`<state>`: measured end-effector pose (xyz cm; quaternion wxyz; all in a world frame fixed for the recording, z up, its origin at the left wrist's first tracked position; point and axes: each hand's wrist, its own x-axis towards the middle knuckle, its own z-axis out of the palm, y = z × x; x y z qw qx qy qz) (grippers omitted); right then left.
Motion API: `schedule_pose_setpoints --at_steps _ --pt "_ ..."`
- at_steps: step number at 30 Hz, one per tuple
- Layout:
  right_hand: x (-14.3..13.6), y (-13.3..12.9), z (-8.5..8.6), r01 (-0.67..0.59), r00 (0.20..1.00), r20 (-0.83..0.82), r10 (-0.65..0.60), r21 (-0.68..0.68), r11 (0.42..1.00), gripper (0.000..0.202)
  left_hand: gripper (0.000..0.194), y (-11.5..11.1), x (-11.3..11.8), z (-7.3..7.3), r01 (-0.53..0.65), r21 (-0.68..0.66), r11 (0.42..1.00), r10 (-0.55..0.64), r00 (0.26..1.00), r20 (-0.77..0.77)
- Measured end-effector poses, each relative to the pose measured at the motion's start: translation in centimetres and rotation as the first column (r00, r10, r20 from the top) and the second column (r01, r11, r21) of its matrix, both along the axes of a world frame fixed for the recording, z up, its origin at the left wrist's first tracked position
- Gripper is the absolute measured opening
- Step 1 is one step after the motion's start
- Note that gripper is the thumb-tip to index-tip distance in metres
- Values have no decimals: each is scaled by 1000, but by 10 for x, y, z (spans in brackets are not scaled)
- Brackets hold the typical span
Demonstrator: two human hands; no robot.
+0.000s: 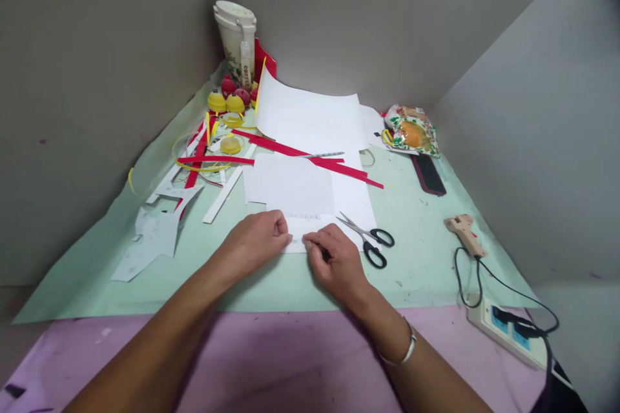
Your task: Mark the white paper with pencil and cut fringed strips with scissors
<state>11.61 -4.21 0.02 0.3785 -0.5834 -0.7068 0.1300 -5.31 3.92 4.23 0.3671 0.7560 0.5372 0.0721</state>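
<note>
My left hand [256,235] is closed, thumb and fingers pinched together over the front edge of the white paper [356,203]. Facing it across a small gap, my right hand [339,258] is closed in a pinch too. Whatever either hand pinches is too small to make out; tiny pale bits lie between the fingertips. Just beyond the hands, a smaller white sheet [295,184] with a row of small marks along its near edge rests on the paper. Beside my right hand lie black-handled scissors [371,235], blades partly apart.
Red strips [310,158] and a pencil [322,155] cross the sheets. Paper scraps [155,235] and yellow-and-red toy pieces [235,103] lie left, near a lidded cup [237,39]. Rightward are a phone [429,174], snack packet [414,132], glue gun [465,233] and corded power strip [508,332].
</note>
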Motion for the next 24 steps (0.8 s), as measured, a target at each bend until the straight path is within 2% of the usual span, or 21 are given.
schedule_pose_setpoints --at_steps 5,12,17,21,24 --pt "0 1 1 33 999 -32 -32 19 999 22 15 3 0 6 -169 18 985 165 977 135" --pt "0 2 0 45 996 -79 -42 35 998 22 22 8 -5 7 -378 20 926 352 879 321" --pt "0 -1 0 28 993 -117 -22 52 998 21 18 15 -9 2 -431 24 902 385 830 403" --pt "7 -6 1 -15 993 -113 22 65 998 21 17 17 -10 -1 -441 17 897 402 832 382" --pt "18 -2 4 3 997 -77 4 88 996 20 18 17 -11 -1 -449 34 893 407 837 365"
